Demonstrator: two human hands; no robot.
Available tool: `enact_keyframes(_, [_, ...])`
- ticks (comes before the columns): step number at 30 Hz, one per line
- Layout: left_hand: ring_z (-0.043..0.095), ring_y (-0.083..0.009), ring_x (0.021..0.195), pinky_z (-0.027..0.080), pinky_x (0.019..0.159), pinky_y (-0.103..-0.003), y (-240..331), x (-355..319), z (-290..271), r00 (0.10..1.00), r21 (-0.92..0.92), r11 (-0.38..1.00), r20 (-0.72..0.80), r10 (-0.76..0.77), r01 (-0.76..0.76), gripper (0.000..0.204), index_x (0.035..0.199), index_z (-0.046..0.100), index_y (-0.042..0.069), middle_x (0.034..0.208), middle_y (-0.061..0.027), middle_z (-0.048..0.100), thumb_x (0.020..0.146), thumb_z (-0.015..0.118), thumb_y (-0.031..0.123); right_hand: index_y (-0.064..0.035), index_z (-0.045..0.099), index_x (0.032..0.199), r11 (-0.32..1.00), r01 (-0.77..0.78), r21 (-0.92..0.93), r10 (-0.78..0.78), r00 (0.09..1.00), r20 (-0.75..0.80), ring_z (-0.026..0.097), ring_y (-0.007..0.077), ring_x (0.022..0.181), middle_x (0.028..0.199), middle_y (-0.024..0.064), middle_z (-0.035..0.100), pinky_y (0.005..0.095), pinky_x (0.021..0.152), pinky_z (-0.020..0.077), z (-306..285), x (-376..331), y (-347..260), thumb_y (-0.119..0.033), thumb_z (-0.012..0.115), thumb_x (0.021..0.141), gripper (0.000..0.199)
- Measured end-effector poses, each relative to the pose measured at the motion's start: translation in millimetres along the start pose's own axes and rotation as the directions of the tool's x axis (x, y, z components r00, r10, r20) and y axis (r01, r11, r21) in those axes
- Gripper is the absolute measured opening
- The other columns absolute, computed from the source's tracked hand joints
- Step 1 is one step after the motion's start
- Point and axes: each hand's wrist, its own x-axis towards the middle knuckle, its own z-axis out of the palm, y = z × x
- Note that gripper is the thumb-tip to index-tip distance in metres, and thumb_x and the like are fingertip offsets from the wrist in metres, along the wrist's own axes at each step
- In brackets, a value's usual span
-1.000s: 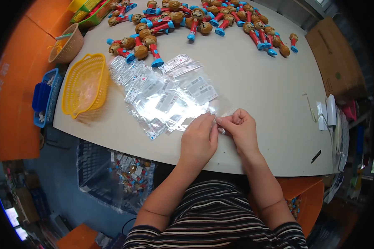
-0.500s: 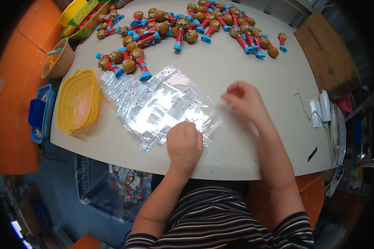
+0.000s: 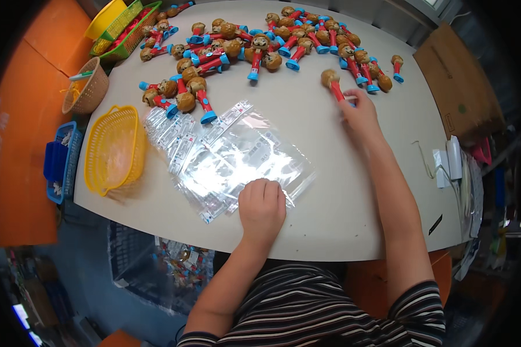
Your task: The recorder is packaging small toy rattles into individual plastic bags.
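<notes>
My right hand (image 3: pixel 362 114) is closed around the red body of a toy figure (image 3: pixel 334 85) with a round brown head, held above the table to the right of the bags. The figure's lower end is hidden by my fingers. My left hand (image 3: pixel 262 207), curled with its knuckles up, rests at the near edge of the topmost clear plastic bag (image 3: pixel 272 156) and grips it there. Its fingertips are out of sight. Several more shiny bags (image 3: pixel 182 136) lie overlapped beneath and to the left. Beyond them lies a large group of like toy figures (image 3: pixel 220 46) with blue bases.
On the left stand a yellow basket (image 3: pixel 91 156), a tan basket (image 3: pixel 95 92), a blue basket (image 3: pixel 71 165) and stacked green baskets (image 3: pixel 124 49). A cardboard box (image 3: pixel 460 87) is at the right edge. Below the table's near edge sits a dark blue crate (image 3: pixel 121 260) of packed items.
My right hand has moved away from me and slightly right and has taken hold of a toy figure. My left hand stays at the bags' near edge.
</notes>
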Motion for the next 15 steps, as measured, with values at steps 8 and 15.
enact_keyframes(8, [0.057,-0.0299,0.073,0.044,0.066,-0.04,2,6,2,0.993,-0.074,0.99,0.021,-0.116,0.117,0.014,0.086,0.059,0.005,0.078,-0.011,0.057,0.076,0.067,0.001,0.0009,0.056,0.109,0.583,-0.661,0.473,0.118,0.644,0.756,0.055,0.0105,0.058,0.079,0.007,0.063,0.0227,0.051,0.0478,-42,-166,-32,-0.022,0.052,0.1,0.025])
enact_keyframes(15, [0.057,-0.0297,0.071,0.045,0.065,-0.04,6,8,-3,0.985,-0.152,0.974,0.039,-0.165,0.17,0.009,0.086,0.059,0.004,0.074,-0.0107,0.058,0.081,0.066,0.003,0.0004,0.058,0.112,0.725,-0.45,0.521,0.172,0.851,0.496,0.056,0.0081,0.065,0.084,0.0057,0.063,0.0221,0.054,0.0494,-31,-209,-19,-0.022,0.05,0.102,0.026])
